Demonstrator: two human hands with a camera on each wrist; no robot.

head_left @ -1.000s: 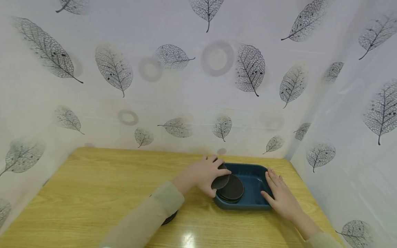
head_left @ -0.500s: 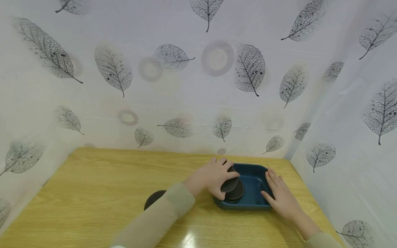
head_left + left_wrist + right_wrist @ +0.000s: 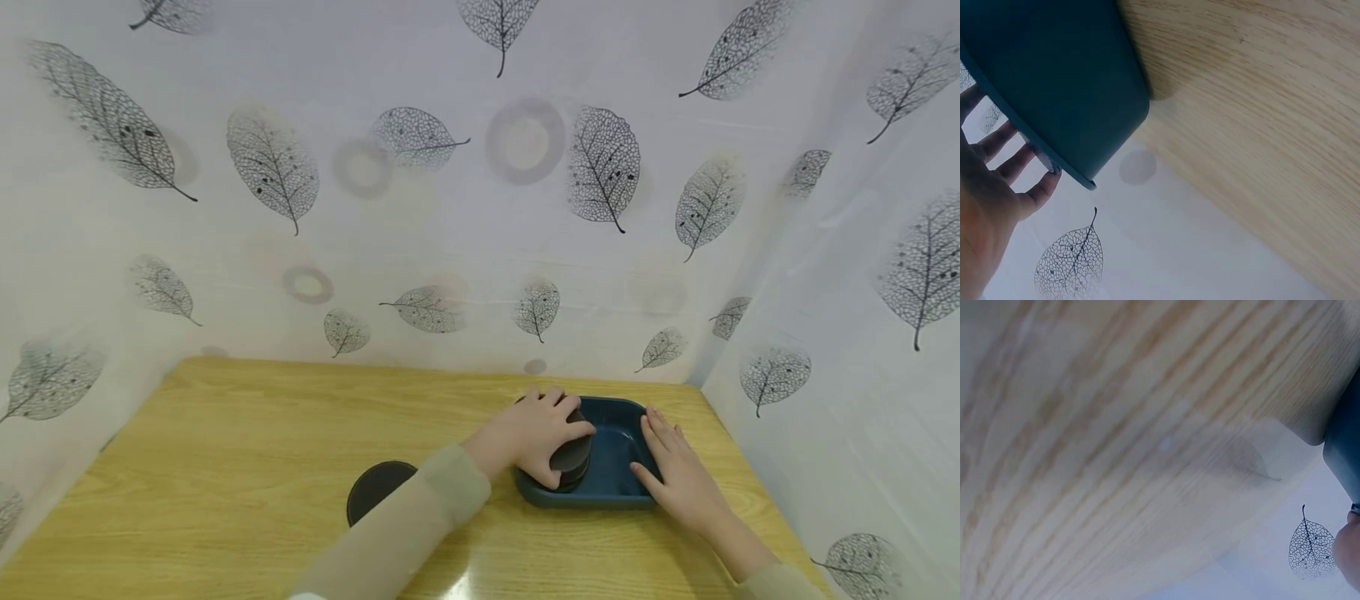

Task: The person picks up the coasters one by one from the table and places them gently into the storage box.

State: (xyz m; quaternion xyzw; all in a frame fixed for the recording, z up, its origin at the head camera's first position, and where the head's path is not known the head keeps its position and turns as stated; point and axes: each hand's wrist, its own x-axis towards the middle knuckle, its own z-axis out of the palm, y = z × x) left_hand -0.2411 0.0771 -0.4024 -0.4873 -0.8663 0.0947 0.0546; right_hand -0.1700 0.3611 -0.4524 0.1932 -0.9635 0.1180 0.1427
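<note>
In the head view my left hand (image 3: 536,437) grips a black round coaster (image 3: 572,454) by its edges. The coaster is over the left part of a dark blue tray (image 3: 617,454), above other black coasters stacked there, mostly hidden by the hand. The left wrist view shows the fingers of this hand at the rim of the tray (image 3: 1066,94). My right hand (image 3: 681,475) rests on the tray's right end, fingers along the rim and thumb reaching over the inside. Another black coaster (image 3: 378,487) lies flat on the table, partly covered by my left sleeve.
The wood-grain table (image 3: 285,433) extends to the left of the tray. A pale curtain-like sheet printed with leaves (image 3: 450,217) stands behind and to the right of the table.
My left hand has moved right with its coaster, from the tray's left rim to above the stack inside. More of the coaster on the table shows. The right hand has stayed put.
</note>
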